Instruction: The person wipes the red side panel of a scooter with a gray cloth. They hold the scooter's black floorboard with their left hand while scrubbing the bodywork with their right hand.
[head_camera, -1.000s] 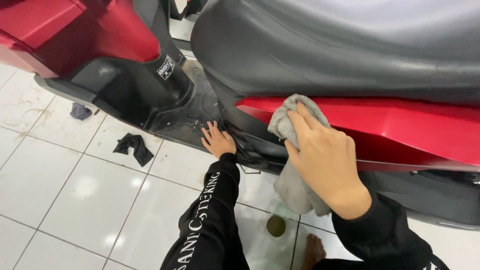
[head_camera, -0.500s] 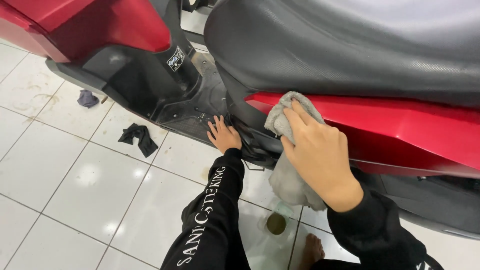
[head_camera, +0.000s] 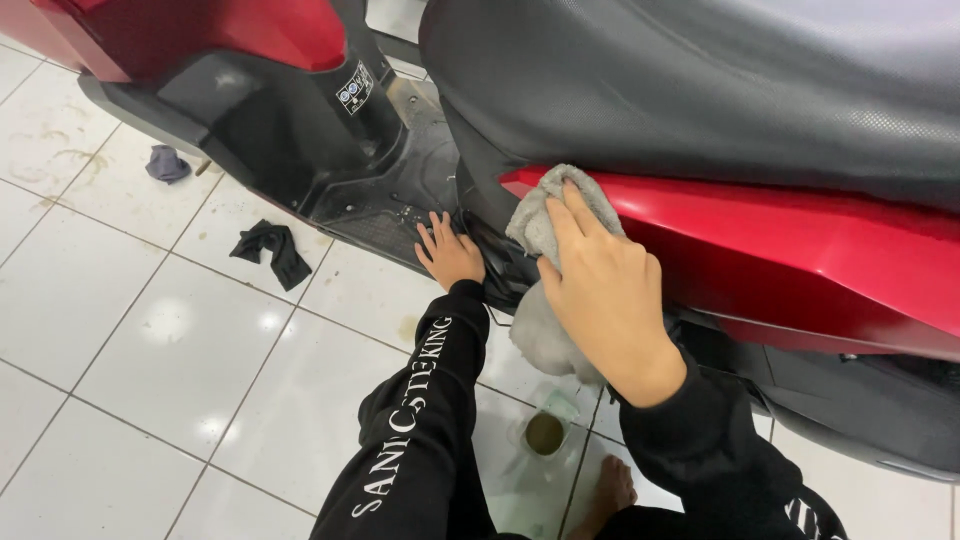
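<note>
Right hand (head_camera: 605, 295): grip pressed flat over a grey cloth (head_camera: 545, 215), fingers spread across it, holding it against the front end of the scooter's red side panel (head_camera: 800, 260). The rest of the cloth hangs down below the hand, in front of the black lower trim.

Left hand (head_camera: 448, 252): grip released, fingers spread, palm resting on the edge of the black footboard (head_camera: 385, 215) just beside the seat base. It holds nothing.

Both arms wear black sleeves; the left sleeve (head_camera: 420, 420) carries white lettering.

Scooter: black textured seat (head_camera: 700, 90) above the red panel; red front fairing (head_camera: 200, 30) at the upper left.

Floor (head_camera: 150, 340): white glossy tiles. On it lie a black rag (head_camera: 270, 250) near the footboard and a small grey rag (head_camera: 166, 163) further off, well apart from the hands. A small round container with brownish content (head_camera: 545, 433) stands between the two arms, and a bare foot (head_camera: 605, 492) shows just beside it.
</note>
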